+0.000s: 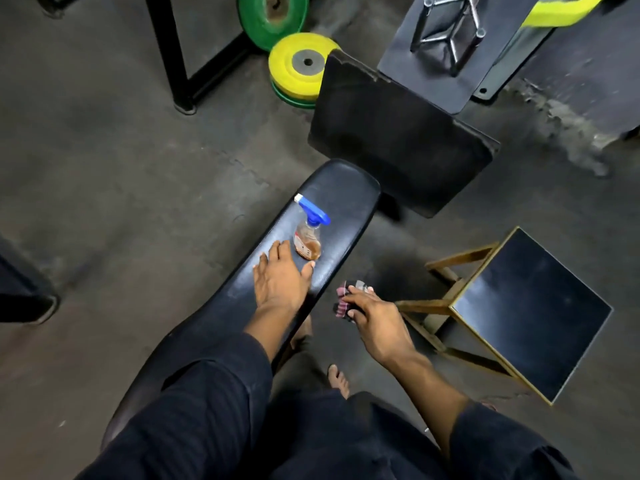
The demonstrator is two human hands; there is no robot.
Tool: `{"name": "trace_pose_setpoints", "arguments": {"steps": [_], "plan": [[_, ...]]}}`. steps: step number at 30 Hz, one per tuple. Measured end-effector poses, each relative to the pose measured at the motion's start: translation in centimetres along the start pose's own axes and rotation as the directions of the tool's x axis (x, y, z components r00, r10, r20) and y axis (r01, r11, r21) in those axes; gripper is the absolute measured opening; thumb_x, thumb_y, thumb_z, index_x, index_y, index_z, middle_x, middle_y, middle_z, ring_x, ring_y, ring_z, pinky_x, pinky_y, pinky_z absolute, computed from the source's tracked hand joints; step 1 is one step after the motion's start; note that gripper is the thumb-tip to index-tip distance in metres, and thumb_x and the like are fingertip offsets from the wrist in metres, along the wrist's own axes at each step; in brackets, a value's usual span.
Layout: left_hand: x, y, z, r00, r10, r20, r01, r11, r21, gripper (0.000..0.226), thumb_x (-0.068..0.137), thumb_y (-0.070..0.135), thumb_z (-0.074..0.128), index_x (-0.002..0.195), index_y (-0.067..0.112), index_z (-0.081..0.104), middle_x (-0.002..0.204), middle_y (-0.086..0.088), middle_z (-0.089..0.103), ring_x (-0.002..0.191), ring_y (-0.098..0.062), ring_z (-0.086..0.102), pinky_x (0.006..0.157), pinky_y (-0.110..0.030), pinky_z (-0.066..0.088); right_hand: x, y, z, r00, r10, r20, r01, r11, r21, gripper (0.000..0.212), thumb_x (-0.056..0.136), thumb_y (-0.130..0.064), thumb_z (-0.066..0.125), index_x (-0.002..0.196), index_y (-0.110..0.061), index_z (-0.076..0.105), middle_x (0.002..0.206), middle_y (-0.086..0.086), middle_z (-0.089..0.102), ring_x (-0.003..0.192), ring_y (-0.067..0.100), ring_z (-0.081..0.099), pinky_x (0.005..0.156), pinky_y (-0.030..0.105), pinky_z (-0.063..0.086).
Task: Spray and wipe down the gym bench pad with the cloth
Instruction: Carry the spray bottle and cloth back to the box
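A long black gym bench pad runs from the lower left up to the centre. On it lies a clear spray bottle with brown liquid and a blue trigger head, on its side. My left hand rests flat on the pad just below the bottle, fingers spread, thumb close to the bottle's base. My right hand hangs off the pad's right edge, closed around a bunched pink and dark striped cloth.
A black square pad sits beyond the bench end. A wooden-framed stool with a black top stands to the right. Yellow and green weight plates lean at the top. My bare feet are below the bench.
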State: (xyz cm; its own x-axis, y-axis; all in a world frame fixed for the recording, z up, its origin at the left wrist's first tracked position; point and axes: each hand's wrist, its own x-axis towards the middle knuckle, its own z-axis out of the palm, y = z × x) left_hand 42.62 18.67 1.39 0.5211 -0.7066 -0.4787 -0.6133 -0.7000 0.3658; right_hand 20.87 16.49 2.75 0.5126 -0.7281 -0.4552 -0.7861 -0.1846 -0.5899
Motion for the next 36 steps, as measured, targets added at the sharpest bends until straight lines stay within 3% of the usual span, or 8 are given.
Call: {"name": "trace_pose_setpoints", "arguments": {"steps": [11,16,22,26,28,31,33,36], "plan": [[7.6,3.3,1.1,0.998,-0.043,0.044,0.049,0.988,-0.147,0.094,0.087,0.054,0.079,0.161,0.017,0.034,0.163,-0.006,0.045,0.148,-0.036,0.047,0.121,-0.053,0.041,4.2,0.6,-1.1,0.988,0.152,0.009,-0.152,0.986,0.067,0.040,0.098,0.002,0.066,0.131,-0.016,0.078,0.153,0.003,0.066,0.148,0.019,0.057,0.117,-0.006,0.006],[8.6,4.9,2.3,0.996,-0.093,0.017,0.095,0.972,-0.214,0.056,0.089,0.049,0.078,0.129,0.016,0.057,0.140,-0.011,0.058,0.129,-0.039,0.062,0.105,-0.051,0.053,4.7,2.2,-1.8,0.979,0.206,0.014,-0.206,0.976,0.063,0.045,0.101,-0.007,0.063,0.138,-0.031,0.073,0.160,-0.008,0.060,0.152,0.015,0.052,0.134,0.031,0.025],[8.5,7.7,3.4,0.996,-0.082,-0.022,0.076,0.975,-0.207,0.030,0.096,0.034,0.067,0.115,0.011,0.067,0.128,-0.014,0.065,0.117,-0.038,0.067,0.101,-0.048,0.054,3.5,5.9,-4.2,0.962,0.273,0.006,-0.272,0.957,0.100,0.050,0.100,-0.009,0.060,0.143,-0.034,0.069,0.160,-0.007,0.060,0.149,0.021,0.056,0.131,0.039,0.037],[6.4,11.6,4.6,0.997,0.066,-0.025,-0.069,0.990,-0.122,0.018,0.097,0.026,0.068,0.109,0.013,0.069,0.120,-0.013,0.068,0.111,-0.036,0.067,0.095,-0.041,0.051,1.4,9.6,-7.2,0.927,0.374,-0.005,-0.370,0.918,0.144,0.048,0.103,-0.022,0.058,0.145,-0.044,0.062,0.162,-0.010,0.057,0.144,0.028,0.060,0.125,0.048,0.043],[4.8,14.1,5.6,0.986,0.166,0.015,-0.163,0.979,-0.124,0.015,0.098,0.027,0.067,0.107,0.015,0.071,0.118,-0.008,0.069,0.110,-0.029,0.068,0.097,-0.036,0.051,0.4,11.9,-8.6,0.920,0.390,-0.049,-0.373,0.905,0.203,0.045,0.103,-0.015,0.059,0.143,-0.035,0.069,0.162,-0.005,0.059,0.148,0.029,0.057,0.129,0.044,0.039],[2.1,19.6,7.6,0.950,0.307,0.048,-0.296,0.940,-0.171,0.019,0.099,0.030,0.071,0.111,0.016,0.071,0.124,-0.004,0.071,0.111,-0.025,0.068,0.092,-0.027,0.046,-1.7,15.8,-10.9,0.883,0.448,-0.138,-0.391,0.866,0.311,0.041,0.102,0.002,0.058,0.137,-0.013,0.075,0.154,0.007,0.065,0.148,0.027,0.058,0.125,0.007,0.023],[0.6,23.3,9.1,0.907,0.415,0.078,-0.395,0.899,-0.190,0.019,0.097,0.024,0.074,0.113,0.013,0.072,0.130,-0.005,0.071,0.119,-0.024,0.067,0.100,-0.027,0.047,-3.2,18.0,-12.4,0.838,0.520,-0.166,-0.425,0.812,0.400,0.040,0.102,0.006,0.058,0.135,-0.009,0.076,0.149,0.009,0.069,0.142,0.028,0.062,0.113,-0.005,0.020],[-1.8,29.2,11.6,0.808,0.567,0.157,-0.534,0.819,-0.210,0.017,0.095,0.015,0.073,0.112,0.009,0.074,0.131,-0.009,0.072,0.130,-0.024,0.065,0.118,-0.034,0.045,-5.4,22.1,-14.4,0.766,0.612,-0.199,-0.476,0.747,0.464,0.040,0.104,-0.003,0.060,0.138,-0.018,0.075,0.145,0.006,0.072,0.135,0.028,0.065,0.112,0.012,0.036]]}}
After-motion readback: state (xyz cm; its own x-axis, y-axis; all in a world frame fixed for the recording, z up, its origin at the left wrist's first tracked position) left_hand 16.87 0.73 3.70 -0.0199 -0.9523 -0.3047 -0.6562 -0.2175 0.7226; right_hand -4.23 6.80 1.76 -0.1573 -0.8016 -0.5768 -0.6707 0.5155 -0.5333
